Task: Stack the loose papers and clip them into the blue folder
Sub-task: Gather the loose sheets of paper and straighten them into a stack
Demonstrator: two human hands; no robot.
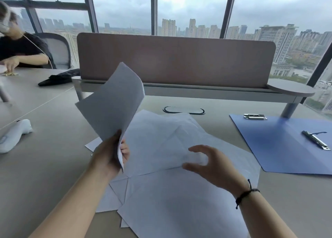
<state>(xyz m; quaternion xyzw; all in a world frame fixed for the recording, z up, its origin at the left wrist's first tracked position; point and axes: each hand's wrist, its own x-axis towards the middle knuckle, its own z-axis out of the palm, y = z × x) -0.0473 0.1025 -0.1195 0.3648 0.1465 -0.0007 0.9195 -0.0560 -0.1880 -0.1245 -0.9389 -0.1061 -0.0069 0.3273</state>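
Step in hand: gathering, by the look of it; the sheets are being collected one by one and nothing is clipped yet.
Left hand: the left hand (109, 155) pinches a small bunch of held sheets (115, 101) by the bottom edge, thumb on the near face, fingers behind, and the bunch stands up off the desk and curls over at the top.
Right hand: the right hand (206, 163) hovers just above the pile, fingers spread and bent like a claw, thumb apart from them, holding nothing.
Loose papers: the loose papers (170, 193) lie fanned and overlapping on the desk (45, 166), corners pointing every way, right under both hands.
Blue folder: the blue folder (287, 144) lies open flat to the right, one corner touching the spread, with its spring clip (316, 142) on the inside and a second metal clip (255, 117) at the top edge.
Next move: probably a pinch on the topmost sheet's edge, lifting it alone without dragging its neighbours, then sliding it against the bunch.
Watch for: thin sheets stick together, and the bunch wants squaring before any clip bites.
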